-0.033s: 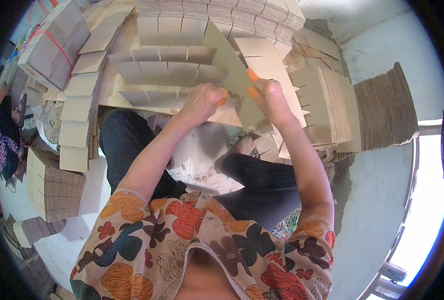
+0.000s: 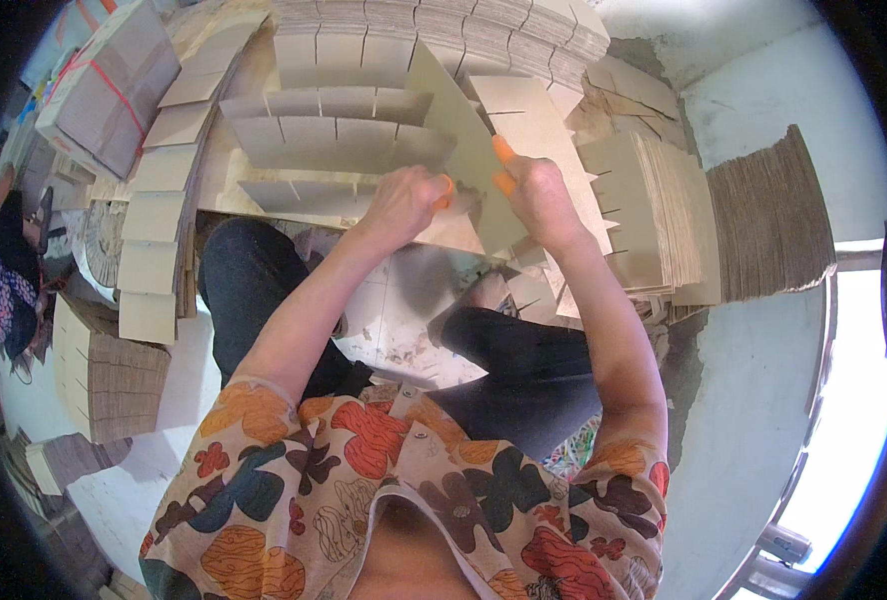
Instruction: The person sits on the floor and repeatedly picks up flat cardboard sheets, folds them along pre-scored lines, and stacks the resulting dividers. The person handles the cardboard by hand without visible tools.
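Observation:
A slotted cardboard panel (image 2: pixel 451 115) stands on edge and slants from the far middle toward me. My right hand (image 2: pixel 544 205) is closed at the panel's right side, with orange covers on its fingers. My left hand (image 2: pixel 402 208) is closed at the right end of the nearest upright cardboard strip (image 2: pixel 299 194); an orange cover shows on a finger, and the exact grip is hidden. Beyond it, a middle cardboard strip (image 2: pixel 339 143) and a farther cardboard strip (image 2: pixel 349 104) stand roughly parallel, their right ends close to the slanting panel.
Stacked slotted cardboard (image 2: pixel 454 30) lines the back. More stacks stand right, light cardboard (image 2: pixel 654 210) and darker cardboard (image 2: pixel 774 215). A row of overlapping cardboard pieces (image 2: pixel 151 217) runs along the left, near a strapped carton (image 2: pixel 114 90). Another person (image 2: pixel 4 265) is at far left.
The middle and farther strips have shifted slightly. Both my hands stay in nearly the same place, closed.

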A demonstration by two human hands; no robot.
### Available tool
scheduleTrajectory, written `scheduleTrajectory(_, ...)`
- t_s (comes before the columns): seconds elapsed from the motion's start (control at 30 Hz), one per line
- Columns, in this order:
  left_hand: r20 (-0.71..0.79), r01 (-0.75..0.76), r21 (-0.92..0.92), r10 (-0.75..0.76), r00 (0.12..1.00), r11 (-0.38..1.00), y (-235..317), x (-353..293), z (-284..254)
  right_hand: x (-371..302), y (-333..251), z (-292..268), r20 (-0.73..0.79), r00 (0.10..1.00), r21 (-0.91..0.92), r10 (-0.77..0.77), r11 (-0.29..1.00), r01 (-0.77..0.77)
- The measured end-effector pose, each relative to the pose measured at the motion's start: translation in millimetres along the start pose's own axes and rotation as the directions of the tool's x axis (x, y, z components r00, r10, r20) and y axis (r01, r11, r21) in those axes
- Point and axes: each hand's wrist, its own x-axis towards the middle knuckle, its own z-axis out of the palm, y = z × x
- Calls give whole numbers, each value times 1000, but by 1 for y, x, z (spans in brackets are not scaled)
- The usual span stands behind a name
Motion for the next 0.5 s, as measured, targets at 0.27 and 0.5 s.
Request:
scheduleTrajectory(0.27,25,3,-13,-3,1000,1000,-7,1,5,10,-17,9,355,925,-242,136,969,-49)
scheduleTrajectory(0.5,16,-23,-41,24,1000,999,7,4,-19,-19,34,-11,-297,917,-244,266,908,-342)
